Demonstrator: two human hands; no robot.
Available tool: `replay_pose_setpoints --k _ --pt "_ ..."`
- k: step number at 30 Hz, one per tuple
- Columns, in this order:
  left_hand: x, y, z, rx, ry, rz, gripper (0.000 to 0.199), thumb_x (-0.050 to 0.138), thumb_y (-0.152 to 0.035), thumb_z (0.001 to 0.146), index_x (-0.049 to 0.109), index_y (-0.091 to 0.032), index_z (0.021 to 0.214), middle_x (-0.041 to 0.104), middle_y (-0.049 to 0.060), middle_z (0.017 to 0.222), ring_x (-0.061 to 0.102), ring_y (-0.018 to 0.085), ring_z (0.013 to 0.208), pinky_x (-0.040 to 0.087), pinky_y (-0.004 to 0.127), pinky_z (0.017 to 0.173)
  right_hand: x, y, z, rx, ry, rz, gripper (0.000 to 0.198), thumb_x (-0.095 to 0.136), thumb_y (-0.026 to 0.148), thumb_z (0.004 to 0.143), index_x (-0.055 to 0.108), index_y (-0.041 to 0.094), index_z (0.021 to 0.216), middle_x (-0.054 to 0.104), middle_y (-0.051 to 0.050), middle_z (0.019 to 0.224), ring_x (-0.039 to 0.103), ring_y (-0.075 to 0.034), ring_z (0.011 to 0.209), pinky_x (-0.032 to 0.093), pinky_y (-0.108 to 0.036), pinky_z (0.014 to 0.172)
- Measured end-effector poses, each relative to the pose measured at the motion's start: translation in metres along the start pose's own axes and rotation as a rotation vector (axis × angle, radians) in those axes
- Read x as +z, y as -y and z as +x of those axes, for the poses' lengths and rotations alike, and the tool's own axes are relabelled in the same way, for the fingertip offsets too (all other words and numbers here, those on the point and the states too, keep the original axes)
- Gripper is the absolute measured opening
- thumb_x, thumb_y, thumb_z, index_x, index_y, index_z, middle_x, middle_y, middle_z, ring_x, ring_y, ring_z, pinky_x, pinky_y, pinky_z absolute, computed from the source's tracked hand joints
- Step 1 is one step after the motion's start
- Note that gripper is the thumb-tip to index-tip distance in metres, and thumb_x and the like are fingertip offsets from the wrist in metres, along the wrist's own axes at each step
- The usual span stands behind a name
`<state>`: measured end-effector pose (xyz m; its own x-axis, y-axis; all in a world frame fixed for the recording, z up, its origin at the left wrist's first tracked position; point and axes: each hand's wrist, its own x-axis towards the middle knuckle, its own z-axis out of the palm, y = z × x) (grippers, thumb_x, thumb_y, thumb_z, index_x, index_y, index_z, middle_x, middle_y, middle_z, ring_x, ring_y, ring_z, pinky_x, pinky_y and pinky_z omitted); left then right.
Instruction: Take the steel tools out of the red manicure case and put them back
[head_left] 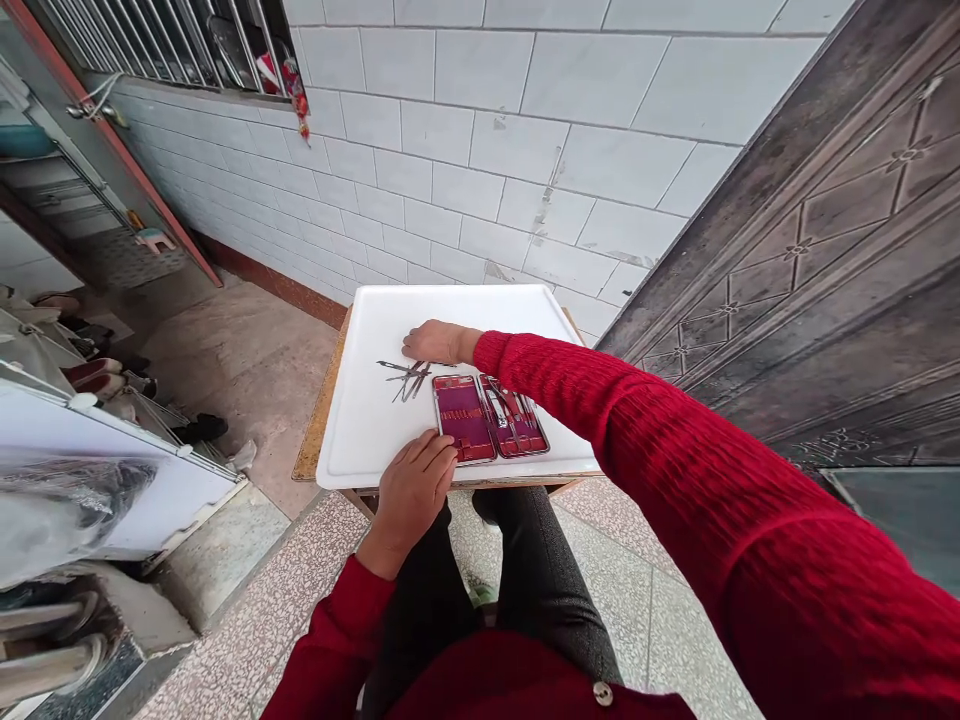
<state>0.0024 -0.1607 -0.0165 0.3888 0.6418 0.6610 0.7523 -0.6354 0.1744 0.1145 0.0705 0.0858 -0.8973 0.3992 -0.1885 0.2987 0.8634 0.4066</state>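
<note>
a: what's the case made like?
b: the case (465,405) is a flat, round-cornered thing with a shiny thin rim, spread open in two halves on the white board (367,440). its lining is purple, smooth-looking, with reddish-orange trim.

a: and what sits inside?
b: the left half shows a row of narrow loops across its middle. the right half carries a silvery nail clipper (501,412) and several slim metal tools tucked beside it; the red sleeve (555,375) covers part of its top edge, so i can't count them.

a: any tools outside?
b: yes, a loose heap of thin metal tools (411,380) lies crisscrossed on the board, just left of the case's upper corner. they're slender, dark and grey, some pointed.

a: the hands?
b: the left hand (420,480) is open, fingers straight and close together, the tips resting on the case's lower left corner. the right hand (433,342) is bent downward with its fingers curled, just beyond the heap; i can't tell whether it has hold of anything.

a: what's underneath?
b: the board is glossy, with a raised rim and rounded corners, and it lies on a wooden surface (319,430) whose tan edge sticks out at the left. the sleeve is a ribbed, chunky knit.
</note>
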Motion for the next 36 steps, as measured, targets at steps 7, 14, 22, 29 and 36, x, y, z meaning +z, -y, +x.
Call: replay_pose_setpoints --k 7,14,22,29,36 --pt "0.002 0.000 0.000 0.013 -0.042 -0.004 0.019 0.054 -0.018 0.104 0.070 -0.019 0.114 0.078 0.006 0.119 0.070 0.027 0.120 0.061 0.045 0.098 0.008 0.015 -0.022 0.574 -0.481 0.886 0.014 0.052 0.008 0.087 0.060 0.015 0.095 0.070 -0.004 0.084 0.064 -0.016 0.072 0.046 -0.028 0.070" --pt "0.003 0.000 0.001 -0.001 -0.009 -0.012 0.021 0.052 -0.018 0.104 0.070 -0.021 0.117 0.078 0.006 0.119 0.069 0.027 0.121 0.060 0.045 0.098 0.035 0.075 -0.062 0.608 -0.614 1.710 0.036 0.062 0.011 0.076 0.058 0.019 0.111 0.066 0.008 0.064 0.063 -0.012 0.054 0.050 -0.021 0.053" --pt "0.004 0.001 0.001 -0.008 -0.006 -0.024 0.024 0.050 -0.020 0.104 0.070 -0.023 0.117 0.077 0.006 0.118 0.069 0.026 0.121 0.059 0.044 0.098 0.047 0.087 -0.070 0.706 -0.718 1.814 0.031 0.061 0.008 0.075 0.059 0.019 0.104 0.066 0.009 0.061 0.061 -0.009 0.048 0.052 -0.018 0.049" --pt "0.005 0.000 0.002 -0.002 -0.008 -0.007 0.022 0.051 -0.020 0.104 0.070 -0.022 0.114 0.078 0.006 0.118 0.070 0.027 0.120 0.059 0.044 0.097 0.051 0.086 -0.067 0.731 -0.701 1.767 0.022 0.060 0.005 0.077 0.064 0.017 0.094 0.066 0.006 0.061 0.063 -0.010 0.051 0.051 -0.019 0.051" --pt "0.004 0.000 0.001 -0.004 -0.004 0.006 0.023 0.051 -0.020 0.104 0.071 -0.023 0.115 0.078 0.006 0.119 0.069 0.027 0.122 0.059 0.044 0.099 0.050 0.086 -0.067 0.788 -0.658 1.425 0.019 0.057 0.014 0.090 0.075 0.018 0.095 0.071 0.002 0.069 0.070 -0.015 0.064 0.057 -0.028 0.070"
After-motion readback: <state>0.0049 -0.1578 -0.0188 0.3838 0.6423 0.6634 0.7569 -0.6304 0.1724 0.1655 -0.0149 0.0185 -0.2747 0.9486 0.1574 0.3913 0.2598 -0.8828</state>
